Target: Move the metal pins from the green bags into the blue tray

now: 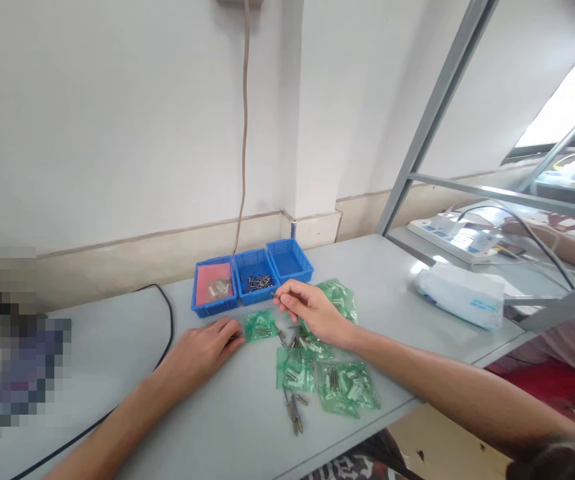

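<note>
- One right hand (312, 312) up in the head view, thumb and fingertips pinched together on one small metal piece (274, 295), just in front of the middle bin (251, 257).
- One left hand (210, 347) down on the grey table (207, 427), fingers curled close together; whether they hold anything, I can't tell.
- Three blue bins in a row: the left bin (215, 309) with one pink sheet (210, 273), the middle with metal pins heaped past counting, the right bin (288, 257) completing the line.
- Five green bags (295, 367), as near as the overlap allows, one beside the left fingertips, four under and around the right arm.
- About four loose pins (295, 413) near the front edge, more among the bags!
- One black cable (172, 320) at left.
</note>
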Available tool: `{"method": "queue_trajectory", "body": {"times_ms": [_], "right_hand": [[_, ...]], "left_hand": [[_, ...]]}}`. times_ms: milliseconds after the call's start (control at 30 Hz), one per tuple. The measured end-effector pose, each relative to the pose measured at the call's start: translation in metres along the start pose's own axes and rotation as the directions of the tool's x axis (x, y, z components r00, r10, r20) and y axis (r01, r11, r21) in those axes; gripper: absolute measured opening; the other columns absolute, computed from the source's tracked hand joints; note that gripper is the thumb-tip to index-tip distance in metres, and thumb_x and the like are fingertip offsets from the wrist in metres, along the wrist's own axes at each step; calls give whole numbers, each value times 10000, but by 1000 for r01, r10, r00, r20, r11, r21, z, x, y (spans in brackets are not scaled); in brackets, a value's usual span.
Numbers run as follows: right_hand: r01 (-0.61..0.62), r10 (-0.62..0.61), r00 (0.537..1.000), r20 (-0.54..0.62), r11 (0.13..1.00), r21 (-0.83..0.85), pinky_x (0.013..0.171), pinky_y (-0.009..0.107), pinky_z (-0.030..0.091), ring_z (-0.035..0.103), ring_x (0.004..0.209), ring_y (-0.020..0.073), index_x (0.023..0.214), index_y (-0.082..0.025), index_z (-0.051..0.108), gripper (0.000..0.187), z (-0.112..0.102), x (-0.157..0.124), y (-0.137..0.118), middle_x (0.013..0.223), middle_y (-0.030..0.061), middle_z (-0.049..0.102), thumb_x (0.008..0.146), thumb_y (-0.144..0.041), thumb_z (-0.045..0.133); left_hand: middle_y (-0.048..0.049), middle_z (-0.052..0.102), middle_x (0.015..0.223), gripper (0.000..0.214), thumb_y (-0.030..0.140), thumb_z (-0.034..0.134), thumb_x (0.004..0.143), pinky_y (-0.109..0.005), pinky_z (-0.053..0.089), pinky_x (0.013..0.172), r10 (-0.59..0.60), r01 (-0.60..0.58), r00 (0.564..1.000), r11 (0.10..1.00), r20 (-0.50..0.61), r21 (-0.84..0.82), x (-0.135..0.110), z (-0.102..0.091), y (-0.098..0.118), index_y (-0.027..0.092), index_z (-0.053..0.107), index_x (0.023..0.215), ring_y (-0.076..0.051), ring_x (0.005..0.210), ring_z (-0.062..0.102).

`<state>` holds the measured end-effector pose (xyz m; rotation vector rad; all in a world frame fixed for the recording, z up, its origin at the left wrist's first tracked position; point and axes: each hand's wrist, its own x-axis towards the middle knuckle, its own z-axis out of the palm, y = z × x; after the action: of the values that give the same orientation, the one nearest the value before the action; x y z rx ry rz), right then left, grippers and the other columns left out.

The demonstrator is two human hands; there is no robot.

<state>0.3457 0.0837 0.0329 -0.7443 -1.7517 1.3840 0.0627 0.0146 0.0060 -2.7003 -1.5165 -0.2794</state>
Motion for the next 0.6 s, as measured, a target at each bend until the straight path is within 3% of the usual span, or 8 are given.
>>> {"method": "queue_trajectory", "body": {"times_ms": [167, 333, 600], "right_hand": [[-62, 64, 998, -14, 994, 95, 633, 275, 385, 476, 613, 108, 931, -193, 645, 374, 0, 0, -6, 833, -6, 625, 1008, -559, 639], [-50, 54, 998, -28, 990, 129, 632, 277, 369, 472, 617, 105, 938, -187, 641, 380, 0, 1, -5, 846, -4, 621, 1012, -560, 633], [-55, 63, 996, -62, 991, 119, 636, 285, 371, 478, 628, 109, 937, -189, 633, 360, -4, 4, -3, 867, 2, 619, 1022, -539, 621]], "left_hand": [[-10, 686, 989, 280, 435, 355, 1136, -286, 413, 659, 7, -6, 1000, 999, -27, 47, -1, 1, 0, 249, 554, 1066, -185, 815, 678], [-14, 671, 954, 287, 448, 362, 1132, -293, 397, 627, -4, 12, 998, 991, -59, 130, -1, 2, 0, 244, 545, 1047, -199, 813, 676], [-25, 686, 933, 301, 486, 376, 1118, -293, 386, 605, -114, 125, 989, 986, -94, 111, -1, -1, 2, 237, 532, 1052, -202, 766, 674]]}}
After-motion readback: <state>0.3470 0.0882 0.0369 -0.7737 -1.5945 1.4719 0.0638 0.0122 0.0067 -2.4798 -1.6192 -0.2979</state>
